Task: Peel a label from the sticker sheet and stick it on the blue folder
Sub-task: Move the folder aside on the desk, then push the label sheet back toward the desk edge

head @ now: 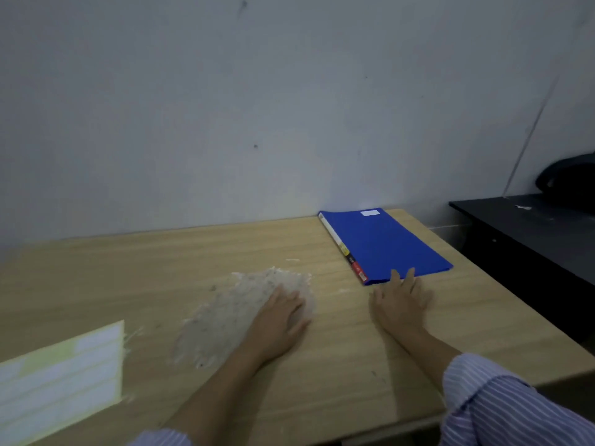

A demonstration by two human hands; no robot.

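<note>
Neither grip held anything when I looked through the head camera. My left hand lay flat, fingers loose, on a rough pale patch worn into the bench. My right hand was spread flat too, its fingertips touching the near edge of the blue folder.

That folder lay at the far right of the bench, its long axis running away from me and slightly leftward, with a white label already near its far end. My sticker sheet sat well apart at the near left corner, its label strips running left to right. I judged the left hand the nearer one to the sheet, which lay down and to its left, while the right could steady the folder.
</note>
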